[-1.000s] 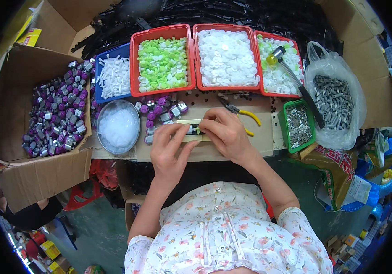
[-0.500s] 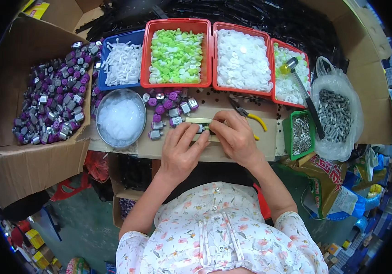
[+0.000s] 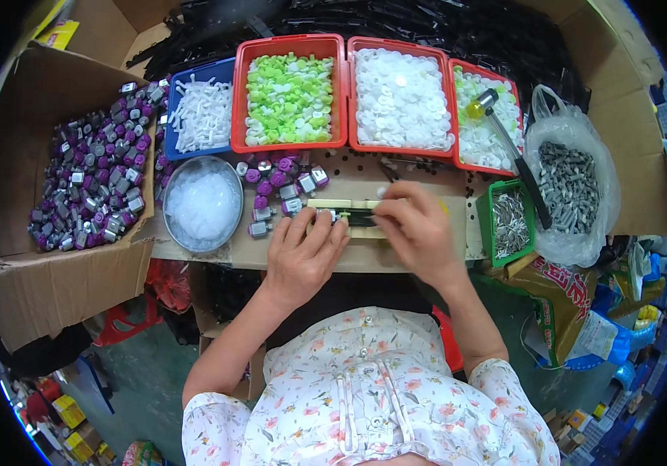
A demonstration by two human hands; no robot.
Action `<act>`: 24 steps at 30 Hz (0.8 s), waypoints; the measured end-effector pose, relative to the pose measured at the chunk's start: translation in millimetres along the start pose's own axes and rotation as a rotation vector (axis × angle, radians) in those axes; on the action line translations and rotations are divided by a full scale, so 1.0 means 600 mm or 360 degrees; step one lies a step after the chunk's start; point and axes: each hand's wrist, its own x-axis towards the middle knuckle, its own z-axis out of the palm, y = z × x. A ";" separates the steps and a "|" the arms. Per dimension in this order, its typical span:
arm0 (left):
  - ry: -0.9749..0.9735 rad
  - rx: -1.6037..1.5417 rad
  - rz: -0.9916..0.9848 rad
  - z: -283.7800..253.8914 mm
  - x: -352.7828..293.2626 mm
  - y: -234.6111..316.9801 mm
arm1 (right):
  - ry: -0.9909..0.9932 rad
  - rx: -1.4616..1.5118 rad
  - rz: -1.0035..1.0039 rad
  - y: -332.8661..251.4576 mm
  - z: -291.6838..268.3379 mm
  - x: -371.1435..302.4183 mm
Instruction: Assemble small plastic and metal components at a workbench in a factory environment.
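Passable gap between right hand (image 3: 420, 231) and green bin (image 3: 486, 221). Motors (image 3: 264, 189) and bowl (image 3: 207, 246) block left; red bins (image 3: 290, 146) wall off back, hammer (image 3: 532, 192) across rightmost.

A head-worn fisheye looks steeply down on the worktop (image 3: 368, 259) from close above.

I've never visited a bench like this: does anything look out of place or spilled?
The hammer looks oddly parked: its head lies over white and green parts in the rightmost red bin, its handle jutting past the rim. Small black pieces lie scattered on the cardboard, perhaps spilled.
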 end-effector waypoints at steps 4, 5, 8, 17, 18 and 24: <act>-0.0006 0.0037 0.0004 -0.005 -0.001 0.000 | 0.0369 -0.0440 0.0244 0.021 -0.098 -0.047; -0.0004 0.0035 0.0010 -0.005 0.001 -0.001 | 0.0394 -0.0522 0.0296 0.031 -0.120 -0.063; 0.0004 -0.0005 0.0054 -0.005 0.003 -0.003 | 0.0441 -0.0706 0.0474 0.057 -0.166 -0.117; 0.0070 -0.0331 -0.0100 -0.029 0.005 -0.024 | 0.0226 -0.1059 0.0637 0.079 -0.202 -0.146; 0.0104 -0.0318 -0.0137 -0.033 0.009 -0.029 | 0.0172 -0.1018 0.0675 0.081 -0.204 -0.143; 0.0169 -0.0351 -0.0200 -0.044 0.059 -0.046 | 0.0141 -0.0880 0.0860 0.078 -0.214 -0.137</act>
